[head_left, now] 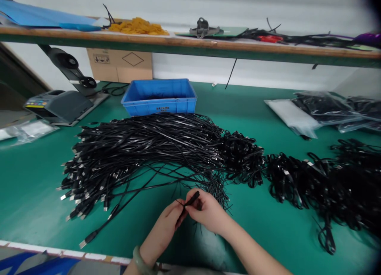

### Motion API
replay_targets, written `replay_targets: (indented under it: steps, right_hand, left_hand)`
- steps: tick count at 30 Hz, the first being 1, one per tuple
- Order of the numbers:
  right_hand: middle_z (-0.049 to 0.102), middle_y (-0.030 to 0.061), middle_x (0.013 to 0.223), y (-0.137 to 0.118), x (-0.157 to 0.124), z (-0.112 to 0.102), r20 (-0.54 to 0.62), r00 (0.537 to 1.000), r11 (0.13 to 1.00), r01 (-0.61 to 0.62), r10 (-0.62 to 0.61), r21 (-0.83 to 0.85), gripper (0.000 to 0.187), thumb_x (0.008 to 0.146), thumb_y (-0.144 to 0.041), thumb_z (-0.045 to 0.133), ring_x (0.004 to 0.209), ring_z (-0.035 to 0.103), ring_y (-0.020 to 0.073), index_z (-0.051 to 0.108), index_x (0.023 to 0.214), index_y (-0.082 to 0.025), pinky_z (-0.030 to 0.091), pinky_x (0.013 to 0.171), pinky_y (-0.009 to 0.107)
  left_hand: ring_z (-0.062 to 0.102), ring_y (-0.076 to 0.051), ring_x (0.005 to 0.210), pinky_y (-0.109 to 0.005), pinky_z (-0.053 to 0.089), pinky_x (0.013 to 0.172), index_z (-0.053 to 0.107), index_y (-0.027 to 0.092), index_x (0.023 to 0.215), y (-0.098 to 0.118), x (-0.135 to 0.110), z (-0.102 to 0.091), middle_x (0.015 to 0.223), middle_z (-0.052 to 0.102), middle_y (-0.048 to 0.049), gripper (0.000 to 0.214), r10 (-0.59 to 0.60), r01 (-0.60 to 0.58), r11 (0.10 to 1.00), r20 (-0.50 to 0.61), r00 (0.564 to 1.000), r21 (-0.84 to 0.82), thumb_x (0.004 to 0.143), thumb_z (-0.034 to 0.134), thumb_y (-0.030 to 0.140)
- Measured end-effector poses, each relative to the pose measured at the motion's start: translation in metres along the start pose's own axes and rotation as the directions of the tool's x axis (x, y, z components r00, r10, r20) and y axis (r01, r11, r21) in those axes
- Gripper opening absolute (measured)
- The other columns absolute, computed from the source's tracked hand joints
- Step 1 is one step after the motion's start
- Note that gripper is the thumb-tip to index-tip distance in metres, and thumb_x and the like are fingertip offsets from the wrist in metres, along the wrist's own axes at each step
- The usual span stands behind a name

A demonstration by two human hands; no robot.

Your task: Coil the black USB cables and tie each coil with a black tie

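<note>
My left hand and my right hand meet just above the green mat, pinching a short black cable end between their fingers. Thin black strands stick out from it. A large fan of black USB cables lies directly beyond my hands, with its metal plugs spread toward the left. One loose cable with a metal plug lies near my left hand. A pale green bangle circles my left wrist.
To the right lie coiled black cables and bagged cables. A blue plastic crate stands behind the fan, next to a grey tape dispenser. A shelf above holds yellow rubber bands and more cables.
</note>
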State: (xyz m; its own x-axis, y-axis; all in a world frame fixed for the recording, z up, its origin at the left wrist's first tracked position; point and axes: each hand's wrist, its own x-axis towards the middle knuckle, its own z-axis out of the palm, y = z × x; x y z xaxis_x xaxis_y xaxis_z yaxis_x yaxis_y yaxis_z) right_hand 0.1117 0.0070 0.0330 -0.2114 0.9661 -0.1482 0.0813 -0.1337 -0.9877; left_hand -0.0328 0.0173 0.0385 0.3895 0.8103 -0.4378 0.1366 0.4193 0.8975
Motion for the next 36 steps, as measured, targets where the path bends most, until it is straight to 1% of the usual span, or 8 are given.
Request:
replay_targets:
  steps: [4,9,12,18,23,27,33,36]
  right_hand:
    - [0.049,-0.0058,0.062,-0.004,0.000,-0.001,-0.023,0.999,0.998,0.038,-0.039,-0.041,0.013,0.069,-0.010,0.054,0.055,0.044,0.0085,0.053,0.076,-0.020,0.036,0.052,0.019]
    - [0.062,-0.0012,0.079,-0.013,0.003,-0.012,0.204,0.975,0.992,-0.102,0.086,0.070,0.033,0.067,-0.007,0.056,0.069,0.056,0.0117,0.061,0.096,-0.020,0.044,0.064,0.022]
    - [0.063,-0.0015,0.069,-0.016,0.006,-0.014,0.123,0.976,0.984,-0.176,0.178,-0.024,0.030,0.067,-0.005,0.055,0.062,0.057,0.0123,0.065,0.091,-0.019,0.045,0.059,0.022]
    - [0.062,0.0014,0.069,-0.019,0.002,-0.010,-0.072,0.961,0.859,0.204,-0.267,-0.470,0.016,0.076,-0.010,0.053,0.069,0.056,0.0135,0.065,0.069,-0.019,0.044,0.065,0.023]
    - [0.058,0.0040,0.072,-0.019,-0.001,-0.011,-0.029,0.944,0.683,0.215,-0.328,-0.698,0.023,0.078,-0.006,0.044,0.070,0.053,0.0155,0.063,0.073,-0.019,0.042,0.065,0.026]
    - [0.057,0.0000,0.067,-0.024,-0.001,-0.011,0.044,0.964,0.849,0.252,-0.262,-0.464,0.017,0.075,-0.008,0.051,0.066,0.053,0.0134,0.062,0.071,-0.021,0.041,0.060,0.022]
    - [0.055,-0.0001,0.065,-0.021,0.003,-0.009,-0.162,0.964,0.920,0.140,-0.211,-0.365,0.018,0.072,-0.006,0.050,0.064,0.050,0.0134,0.060,0.067,-0.019,0.039,0.061,0.024]
    - [0.053,-0.0008,0.063,-0.016,0.002,-0.007,-0.144,0.980,0.941,0.086,-0.140,-0.327,0.016,0.069,-0.006,0.050,0.064,0.047,0.0133,0.059,0.064,-0.019,0.036,0.060,0.024]
  left_hand:
    - [0.029,-0.010,0.048,-0.022,0.026,0.045,0.041,0.020,0.056,0.005,-0.001,0.000,0.050,0.035,0.0066,0.036,0.000,0.000,1.000,-0.001,1.000,-0.022,0.074,0.045,0.052]
    - [0.033,-0.010,0.051,-0.022,0.027,0.047,0.053,0.017,0.061,0.003,0.002,-0.007,0.052,0.041,0.0051,0.038,0.000,0.000,1.000,0.016,1.000,-0.010,0.068,0.057,0.054]
    - [0.037,-0.012,0.057,-0.023,0.031,0.052,0.055,0.017,0.062,0.000,0.002,-0.010,0.058,0.044,0.0036,0.036,0.051,-0.051,0.999,-0.046,0.998,0.009,0.070,0.058,0.051]
    - [0.043,-0.012,0.053,-0.022,0.034,0.049,0.053,0.018,0.066,-0.003,0.000,0.005,0.057,0.048,0.0032,0.041,-0.002,-0.021,0.984,-0.124,0.992,-0.177,0.073,0.050,0.058]
    - [0.044,-0.013,0.049,-0.023,0.032,0.043,0.059,0.015,0.072,0.003,0.000,0.003,0.055,0.051,-0.0009,0.063,-0.083,0.086,0.957,0.020,0.996,-0.276,0.075,0.028,0.069]
    - [0.037,-0.011,0.052,-0.022,0.030,0.047,0.063,0.015,0.088,0.009,0.001,-0.010,0.059,0.043,0.0036,0.036,0.081,-0.093,0.994,-0.178,0.981,-0.059,0.079,0.043,0.044]
    - [0.036,-0.011,0.049,-0.023,0.029,0.049,0.062,0.016,0.051,0.019,-0.010,-0.003,0.047,0.040,0.0040,0.022,0.056,-0.067,0.990,0.087,0.995,0.128,0.068,0.050,0.023]
    - [0.043,-0.013,0.059,-0.023,0.035,0.055,0.071,0.018,0.074,0.024,-0.012,-0.004,0.062,0.045,0.0013,0.025,0.210,-0.215,0.947,0.049,0.977,0.237,0.069,0.046,0.018]
